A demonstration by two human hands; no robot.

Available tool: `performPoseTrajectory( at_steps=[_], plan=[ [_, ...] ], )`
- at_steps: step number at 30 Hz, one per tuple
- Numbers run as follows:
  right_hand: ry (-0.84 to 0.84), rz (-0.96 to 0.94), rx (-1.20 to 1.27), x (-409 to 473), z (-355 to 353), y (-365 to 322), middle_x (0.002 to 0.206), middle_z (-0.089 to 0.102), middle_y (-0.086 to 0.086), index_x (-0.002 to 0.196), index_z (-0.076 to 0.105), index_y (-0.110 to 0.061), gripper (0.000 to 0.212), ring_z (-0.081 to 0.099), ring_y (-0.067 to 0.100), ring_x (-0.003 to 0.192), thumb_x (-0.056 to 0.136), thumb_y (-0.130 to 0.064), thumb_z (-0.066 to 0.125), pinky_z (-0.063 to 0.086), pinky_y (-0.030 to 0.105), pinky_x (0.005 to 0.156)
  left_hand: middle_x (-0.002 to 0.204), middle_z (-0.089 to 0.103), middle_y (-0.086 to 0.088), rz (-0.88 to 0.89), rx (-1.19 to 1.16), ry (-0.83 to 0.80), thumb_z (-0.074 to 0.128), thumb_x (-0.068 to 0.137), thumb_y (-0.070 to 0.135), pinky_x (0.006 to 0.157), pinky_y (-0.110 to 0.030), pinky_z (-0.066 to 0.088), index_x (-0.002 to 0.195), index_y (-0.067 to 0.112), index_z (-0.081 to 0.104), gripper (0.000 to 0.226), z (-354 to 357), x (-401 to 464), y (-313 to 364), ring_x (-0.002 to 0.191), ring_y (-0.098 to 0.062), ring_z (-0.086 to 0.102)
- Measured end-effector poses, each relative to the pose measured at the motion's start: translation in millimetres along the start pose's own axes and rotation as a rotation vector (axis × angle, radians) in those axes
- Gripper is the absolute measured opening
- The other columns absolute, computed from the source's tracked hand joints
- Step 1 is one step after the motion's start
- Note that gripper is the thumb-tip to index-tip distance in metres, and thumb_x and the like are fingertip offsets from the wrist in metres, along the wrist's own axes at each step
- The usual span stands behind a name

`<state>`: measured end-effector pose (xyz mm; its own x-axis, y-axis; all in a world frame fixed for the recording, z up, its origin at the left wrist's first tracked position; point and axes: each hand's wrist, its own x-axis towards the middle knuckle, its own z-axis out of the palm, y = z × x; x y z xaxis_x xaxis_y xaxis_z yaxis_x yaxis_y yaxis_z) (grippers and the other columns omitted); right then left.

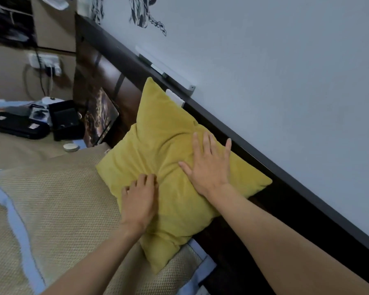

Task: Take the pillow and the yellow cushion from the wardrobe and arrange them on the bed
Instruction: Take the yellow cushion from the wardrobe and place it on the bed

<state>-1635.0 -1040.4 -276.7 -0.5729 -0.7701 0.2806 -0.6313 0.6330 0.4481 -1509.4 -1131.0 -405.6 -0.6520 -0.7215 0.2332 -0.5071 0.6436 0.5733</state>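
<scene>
Yellow cushion (168, 167): one. Square, mustard-yellow, soft velvety cover, four pointed corners, creased and dented where it is pressed. It stands on one corner, tilted back against the dark wooden headboard (124, 88), its lower part resting on the beige woven pillow (58, 199).

Pillow: one visible, flat on the bed, mesh-textured beige face with a pale blue border; its near edge runs out of view at the bottom.

Hands: two, both bare, both on the cushion. Left hand (140, 201): palm down on the cushion's lower left part, fingers curled and pushing into the fabric, gathering a fold; not closed around anything. Right hand (209, 167): flat, fingers spread, pressing the cushion's right half toward the headboard; nothing grasped.

Headboard: one, dark brown, running along the pale grey wall (285, 81); its lower stretch beside the cushion is in deep shadow.

Wall decal (147, 15): black drawing, cut off by the top edge; subject not readable.

Far left, on the bed's beige surface: one black case (17, 125), one black box (65, 120), one small round tin (70, 147). One socket strip (45, 62) with cables on the far wall. All blurred; labels unreadable.
</scene>
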Motion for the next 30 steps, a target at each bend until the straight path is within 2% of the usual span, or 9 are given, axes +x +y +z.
performPoseTrajectory(
  at_steps=[2,5,12,14,17,19,22,25,30],
  plan=[
    [-0.019,0.012,0.03,-2,-2,3,0.164,0.016,0.016,0.158,0.004,-0.012,0.08,0.014,0.03,0.152,0.099,-0.064,0.019,0.009,0.067,0.116,0.099,0.064,0.004,0.014,-0.103,0.098,0.035,0.102,0.037,0.083,-0.042,0.039,0.099,0.027,0.05,0.018,-15,9,0,0.087,-0.023,0.062],
    [-0.044,0.039,0.106,3,-8,0,0.164,0.017,0.014,0.158,0.004,-0.012,0.072,0.013,0.028,0.152,0.104,-0.056,0.02,0.012,0.069,0.115,0.082,0.054,0.012,0.012,-0.249,0.22,0.037,0.103,0.036,0.073,-0.038,0.04,0.086,0.032,0.039,0.017,-31,16,-1,0.062,-0.008,0.048],
    [-0.194,0.055,0.257,8,-18,-7,0.167,0.006,0.007,0.159,0.001,-0.016,0.064,0.002,0.023,0.153,0.107,-0.047,0.022,0.008,0.071,0.114,0.085,0.052,0.009,0.047,-0.329,0.294,0.04,0.103,0.031,0.066,-0.036,0.04,0.092,0.035,0.037,0.011,-32,-6,1,0.066,-0.012,0.046],
    [-0.2,0.048,0.265,5,-20,-4,0.167,0.005,0.007,0.159,0.001,-0.016,0.064,0.001,0.023,0.153,0.107,-0.047,0.021,0.007,0.071,0.114,0.089,0.055,0.008,0.024,-0.28,0.262,0.04,0.102,0.035,0.07,-0.04,0.044,0.096,0.032,0.044,0.009,-31,-7,0,0.071,-0.012,0.05],
    [-0.221,0.051,0.272,-4,-25,-2,0.167,0.004,0.007,0.159,0.0,-0.017,0.067,0.0,0.023,0.153,0.106,-0.051,0.019,0.006,0.071,0.114,0.111,0.059,-0.008,-0.167,-0.207,0.163,0.038,0.1,0.046,0.086,-0.052,0.046,0.113,0.022,0.056,0.033,-34,-2,-4,0.101,-0.029,0.056],
    [-0.205,0.04,0.275,-9,-30,0,0.167,0.003,0.008,0.159,-0.001,-0.017,0.066,0.0,0.025,0.153,0.106,-0.05,0.02,0.005,0.071,0.114,0.134,0.049,-0.013,-0.224,-0.261,0.066,0.036,0.099,0.05,0.098,-0.056,0.043,0.134,0.021,0.048,0.046,-42,8,3,0.12,-0.036,0.05],
    [-0.259,-0.027,0.251,-16,-38,9,0.167,-0.002,0.007,0.159,-0.002,-0.021,0.062,-0.002,0.029,0.153,0.107,-0.045,0.023,0.007,0.071,0.115,0.159,0.024,-0.012,-0.155,-0.326,-0.22,0.04,0.101,0.04,0.116,-0.051,0.029,0.154,0.021,0.027,0.058,-38,20,17,0.142,-0.035,0.031],
    [-0.349,0.027,0.374,-21,-50,24,0.167,-0.001,0.005,0.159,0.003,-0.025,0.06,0.0,0.031,0.153,0.107,-0.041,0.03,0.009,0.065,0.117,0.163,0.014,-0.016,-0.191,-0.404,-0.381,0.042,0.102,0.034,0.122,-0.047,0.016,0.157,0.018,0.018,0.062,-37,25,21,0.149,-0.033,0.016],
    [-0.51,0.124,0.441,-31,-73,49,0.164,0.011,0.014,0.157,0.01,-0.022,0.078,0.022,0.044,0.144,0.097,-0.022,0.059,0.025,0.061,0.115,0.16,0.021,-0.018,-0.162,-0.419,-0.323,0.047,0.1,0.031,0.118,-0.055,0.022,0.156,0.016,0.021,0.063,-47,31,30,0.146,-0.038,0.018]
  ],
)
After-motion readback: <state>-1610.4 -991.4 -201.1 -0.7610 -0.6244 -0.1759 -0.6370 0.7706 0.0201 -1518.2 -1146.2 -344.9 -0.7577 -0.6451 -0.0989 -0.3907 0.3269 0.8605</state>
